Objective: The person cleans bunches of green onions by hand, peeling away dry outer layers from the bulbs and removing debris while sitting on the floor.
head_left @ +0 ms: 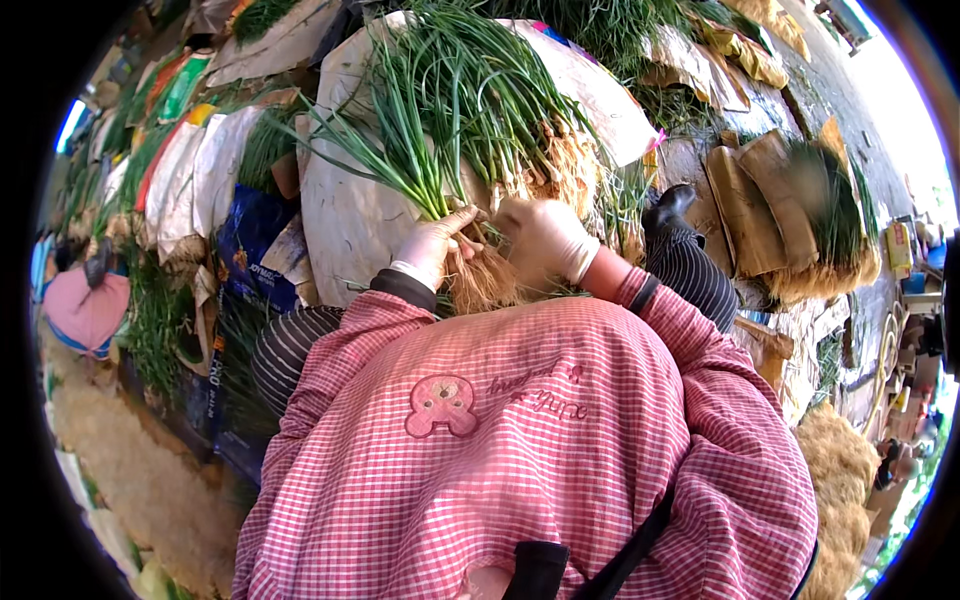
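My left hand (pixel 433 244), in a thin pale glove, grips a small bunch of green onions (pixel 420 169) near the base of the stalks. Their stringy roots (pixel 481 281) hang towards my checked smock. Just right of this bunch is my right hand (pixel 546 234), also gloved, with its fingers curled near the roots; whether anything is between them cannot be made out. Beyond both hands, a large heap of green onions (pixel 480 90) lies on a whitish sack (pixel 345 217), its leaves pointing away and its tan roots (pixel 574 169) at the right.
Bundles of green onions partly wrapped in pale sacking (pixel 176 176) stand at the left, beside a blue printed bag (pixel 255 247). At the right, brown wrapping (pixel 761 202) covers another bundle near my boot (pixel 670 206). A person in a pink garment (pixel 86 307) is at the far left.
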Demonstrator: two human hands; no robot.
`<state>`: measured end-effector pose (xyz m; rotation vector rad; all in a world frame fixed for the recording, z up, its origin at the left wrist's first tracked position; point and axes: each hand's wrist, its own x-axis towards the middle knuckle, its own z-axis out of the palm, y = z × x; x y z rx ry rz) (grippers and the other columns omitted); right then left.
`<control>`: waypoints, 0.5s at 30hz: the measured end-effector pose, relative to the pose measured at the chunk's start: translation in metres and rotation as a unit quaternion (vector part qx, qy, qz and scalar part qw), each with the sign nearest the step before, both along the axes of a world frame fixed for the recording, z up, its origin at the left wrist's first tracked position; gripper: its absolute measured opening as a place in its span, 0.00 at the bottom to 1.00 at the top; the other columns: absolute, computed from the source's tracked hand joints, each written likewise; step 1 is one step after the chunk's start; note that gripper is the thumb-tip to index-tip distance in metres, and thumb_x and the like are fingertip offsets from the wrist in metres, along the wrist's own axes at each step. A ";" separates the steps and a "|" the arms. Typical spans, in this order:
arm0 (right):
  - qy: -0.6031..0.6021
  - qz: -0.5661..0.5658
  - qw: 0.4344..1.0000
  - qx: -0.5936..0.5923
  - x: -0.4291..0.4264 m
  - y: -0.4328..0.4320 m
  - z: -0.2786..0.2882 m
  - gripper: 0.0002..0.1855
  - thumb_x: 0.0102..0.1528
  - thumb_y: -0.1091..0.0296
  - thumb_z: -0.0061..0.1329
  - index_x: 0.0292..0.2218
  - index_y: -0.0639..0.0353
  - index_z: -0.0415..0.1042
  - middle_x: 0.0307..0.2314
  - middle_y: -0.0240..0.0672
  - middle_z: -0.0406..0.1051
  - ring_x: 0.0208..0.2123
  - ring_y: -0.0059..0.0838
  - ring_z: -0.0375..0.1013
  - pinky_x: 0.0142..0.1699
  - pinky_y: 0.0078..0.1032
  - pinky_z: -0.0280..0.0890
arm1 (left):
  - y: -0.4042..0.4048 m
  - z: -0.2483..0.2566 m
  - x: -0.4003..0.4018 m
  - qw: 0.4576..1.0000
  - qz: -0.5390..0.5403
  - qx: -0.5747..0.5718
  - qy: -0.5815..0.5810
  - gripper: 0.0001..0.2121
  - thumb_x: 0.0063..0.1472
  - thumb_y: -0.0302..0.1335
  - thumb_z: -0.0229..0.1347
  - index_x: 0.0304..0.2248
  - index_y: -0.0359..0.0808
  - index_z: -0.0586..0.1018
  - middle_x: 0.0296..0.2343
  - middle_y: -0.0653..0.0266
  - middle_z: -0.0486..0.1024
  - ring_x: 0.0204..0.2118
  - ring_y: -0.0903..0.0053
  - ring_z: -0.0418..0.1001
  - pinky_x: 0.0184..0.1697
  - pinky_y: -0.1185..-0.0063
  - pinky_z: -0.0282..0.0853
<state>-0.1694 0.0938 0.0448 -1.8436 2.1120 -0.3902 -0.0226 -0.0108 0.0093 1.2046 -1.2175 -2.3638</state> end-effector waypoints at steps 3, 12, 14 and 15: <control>0.037 -0.050 0.992 0.108 -0.033 -0.009 -0.017 0.12 0.54 0.60 0.35 0.34 0.57 0.66 0.21 0.37 0.69 0.22 0.29 0.69 0.29 0.22 0.66 | -0.003 -0.015 -0.001 0.998 -0.027 0.026 0.052 0.12 0.54 0.33 0.49 0.33 0.33 0.74 0.24 0.65 0.72 0.17 0.83 0.67 0.18 0.91 0.60; -0.769 -0.232 0.594 -0.030 -0.007 -0.049 -0.046 0.07 0.53 0.69 0.37 0.28 0.62 0.64 0.19 0.33 0.64 0.20 0.24 0.65 0.26 0.20 0.63 | 0.003 -0.022 0.001 0.992 -0.068 0.044 0.098 0.13 0.56 0.32 0.47 0.36 0.30 0.72 0.24 0.63 0.72 0.19 0.79 0.69 0.29 0.79 0.70; -0.822 -0.235 0.515 -0.052 -0.007 -0.041 -0.045 0.09 0.54 0.67 0.35 0.26 0.60 0.63 0.19 0.33 0.64 0.19 0.24 0.64 0.27 0.22 0.63 | 0.006 0.002 0.000 0.991 -0.017 0.073 0.112 0.12 0.55 0.31 0.48 0.35 0.31 0.72 0.23 0.64 0.72 0.18 0.81 0.68 0.27 0.80 0.70; -0.847 -0.203 0.491 -0.028 -0.005 -0.035 -0.043 0.09 0.54 0.66 0.34 0.25 0.60 0.62 0.18 0.33 0.63 0.19 0.25 0.64 0.27 0.22 0.63 | 0.009 0.002 -0.003 0.988 -0.002 0.085 0.126 0.11 0.55 0.30 0.48 0.34 0.31 0.72 0.23 0.63 0.72 0.18 0.82 0.68 0.24 0.84 0.68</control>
